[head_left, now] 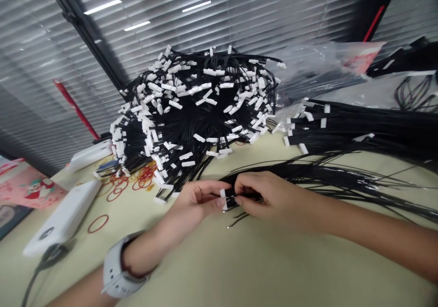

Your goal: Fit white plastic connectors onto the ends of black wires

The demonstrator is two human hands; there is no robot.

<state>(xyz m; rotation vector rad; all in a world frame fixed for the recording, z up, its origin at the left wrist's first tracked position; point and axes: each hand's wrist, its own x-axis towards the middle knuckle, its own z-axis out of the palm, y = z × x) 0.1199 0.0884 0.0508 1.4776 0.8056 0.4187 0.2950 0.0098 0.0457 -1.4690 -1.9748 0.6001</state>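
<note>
My left hand (198,202) pinches a small white connector (223,199) at the middle of the pale table (239,266). My right hand (267,197) meets it from the right, fingers closed on thin black wires (239,197) that run into that connector. Both hands touch at the connector. Loose black wires (342,179) trail right from my right hand. A big heap of black wires with white connectors (195,115) lies just behind the hands. A grey watch (118,270) sits on my left wrist.
A second bundle of black wires (369,129) lies at the right, over clear plastic bags (318,70). Red rubber bands (119,184) are scattered at the left, near a white power bank (61,220) with a cable. A pink printed box (27,186) sits at the far left.
</note>
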